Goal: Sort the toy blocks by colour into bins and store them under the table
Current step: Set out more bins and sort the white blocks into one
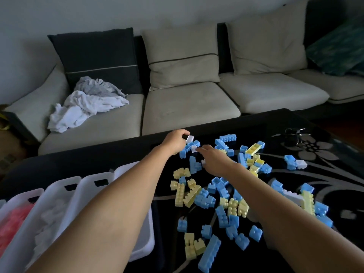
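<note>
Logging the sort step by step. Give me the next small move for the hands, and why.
Probably pinch the small white block with the right hand: that hand reaches it among blue blocks, the left hand grips a second white block, and the bin of white blocks waits on the left.

The left hand point(175, 142) pinches a white block point(190, 138).

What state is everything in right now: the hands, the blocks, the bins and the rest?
Left hand: pinches a white block.
Right hand: fingers straight, reaching a second block.
Blue and yellow blocks: scattered on the table, unsorted.
Left bin: holds pink blocks.
Next bin: holds white blocks.
Cloths: crumpled on the sofa.
</note>
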`<move>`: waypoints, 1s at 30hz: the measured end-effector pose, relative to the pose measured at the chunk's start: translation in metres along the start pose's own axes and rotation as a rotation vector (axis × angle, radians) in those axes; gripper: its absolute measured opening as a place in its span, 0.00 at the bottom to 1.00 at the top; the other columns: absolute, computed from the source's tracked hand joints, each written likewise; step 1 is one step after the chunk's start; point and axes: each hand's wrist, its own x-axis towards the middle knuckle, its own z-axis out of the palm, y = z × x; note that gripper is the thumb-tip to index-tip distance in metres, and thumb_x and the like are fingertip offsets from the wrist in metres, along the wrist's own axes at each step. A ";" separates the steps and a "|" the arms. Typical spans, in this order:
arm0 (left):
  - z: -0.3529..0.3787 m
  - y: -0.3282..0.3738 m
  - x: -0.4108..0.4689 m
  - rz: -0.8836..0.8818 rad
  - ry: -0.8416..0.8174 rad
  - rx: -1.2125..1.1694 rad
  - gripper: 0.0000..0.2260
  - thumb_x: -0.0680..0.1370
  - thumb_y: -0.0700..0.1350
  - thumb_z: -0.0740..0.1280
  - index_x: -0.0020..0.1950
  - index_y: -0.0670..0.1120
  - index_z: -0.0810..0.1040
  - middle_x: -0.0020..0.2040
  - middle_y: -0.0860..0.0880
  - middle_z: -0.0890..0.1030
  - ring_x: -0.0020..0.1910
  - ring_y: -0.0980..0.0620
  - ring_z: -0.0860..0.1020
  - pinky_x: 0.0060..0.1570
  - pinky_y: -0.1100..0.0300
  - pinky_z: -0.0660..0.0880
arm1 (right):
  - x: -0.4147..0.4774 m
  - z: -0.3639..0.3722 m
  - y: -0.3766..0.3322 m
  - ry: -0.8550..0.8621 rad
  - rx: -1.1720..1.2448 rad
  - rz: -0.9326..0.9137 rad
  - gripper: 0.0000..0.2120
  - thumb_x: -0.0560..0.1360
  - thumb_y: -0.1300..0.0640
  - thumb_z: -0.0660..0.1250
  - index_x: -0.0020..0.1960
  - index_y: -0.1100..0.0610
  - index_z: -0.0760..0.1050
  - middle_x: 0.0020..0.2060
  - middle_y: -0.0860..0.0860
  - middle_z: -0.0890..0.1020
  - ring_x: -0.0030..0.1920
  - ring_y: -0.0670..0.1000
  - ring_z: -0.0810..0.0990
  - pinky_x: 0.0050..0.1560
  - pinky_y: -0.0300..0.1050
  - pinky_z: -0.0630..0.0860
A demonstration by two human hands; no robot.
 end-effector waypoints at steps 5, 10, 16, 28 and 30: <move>0.008 -0.008 0.029 -0.078 -0.061 -0.015 0.20 0.81 0.36 0.55 0.70 0.51 0.70 0.69 0.44 0.70 0.53 0.52 0.76 0.46 0.63 0.70 | 0.014 -0.001 -0.002 -0.107 -0.119 -0.076 0.35 0.75 0.64 0.60 0.77 0.50 0.49 0.76 0.54 0.52 0.68 0.63 0.64 0.61 0.54 0.69; 0.013 -0.014 0.049 -0.051 -0.126 -0.005 0.21 0.81 0.37 0.54 0.71 0.52 0.69 0.64 0.39 0.74 0.31 0.56 0.67 0.30 0.64 0.65 | 0.021 -0.002 0.003 -0.140 -0.226 -0.133 0.27 0.75 0.63 0.59 0.74 0.56 0.61 0.73 0.55 0.59 0.65 0.61 0.67 0.63 0.51 0.69; 0.027 -0.011 0.051 -0.045 -0.104 -0.074 0.13 0.79 0.45 0.63 0.63 0.51 0.76 0.59 0.46 0.78 0.41 0.53 0.74 0.37 0.62 0.69 | 0.009 -0.002 0.010 -0.033 -0.088 -0.147 0.17 0.72 0.68 0.61 0.60 0.62 0.68 0.56 0.57 0.73 0.52 0.56 0.76 0.43 0.42 0.69; 0.021 -0.014 0.026 -0.203 -0.158 -0.118 0.12 0.75 0.47 0.71 0.53 0.41 0.81 0.52 0.45 0.82 0.53 0.49 0.78 0.51 0.60 0.72 | 0.008 -0.006 -0.008 -0.153 -0.137 -0.203 0.34 0.73 0.69 0.59 0.76 0.52 0.56 0.71 0.53 0.64 0.62 0.58 0.73 0.52 0.46 0.73; 0.017 -0.016 0.017 -0.220 -0.189 -0.132 0.11 0.73 0.47 0.73 0.51 0.42 0.83 0.52 0.45 0.83 0.53 0.49 0.79 0.52 0.59 0.73 | 0.002 -0.005 -0.009 -0.122 -0.115 -0.178 0.27 0.74 0.69 0.59 0.71 0.54 0.65 0.65 0.54 0.72 0.61 0.56 0.75 0.54 0.48 0.75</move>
